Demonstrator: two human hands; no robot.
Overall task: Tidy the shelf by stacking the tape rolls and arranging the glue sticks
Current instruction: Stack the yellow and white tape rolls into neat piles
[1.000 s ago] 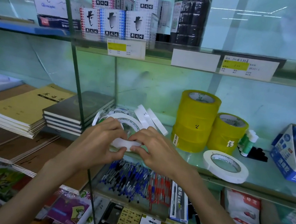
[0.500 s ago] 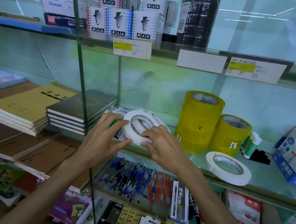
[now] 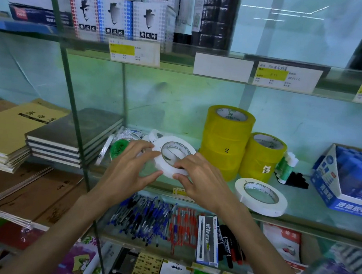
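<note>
Gripping tape roll (image 3: 174,157): left hand (image 3: 127,171), right hand (image 3: 202,181); near shelf edge (image 3: 300,226)

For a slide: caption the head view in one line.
Left hand and right hand grip a white tape roll beside stacked yellow tape rolls.

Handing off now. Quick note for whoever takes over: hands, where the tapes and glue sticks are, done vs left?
Hands: left hand and right hand both grip one white tape roll, tilted, at the front of the glass shelf.
Behind it, the small rolls lean in a jumble, unstacked. A loose white roll lies flat alone to the right.
Done: tall yellow stack and short yellow stack stand side by side.
Left: stack the white and small rolls; line up the glue sticks huddled between the short stack and the blue box.
</note>
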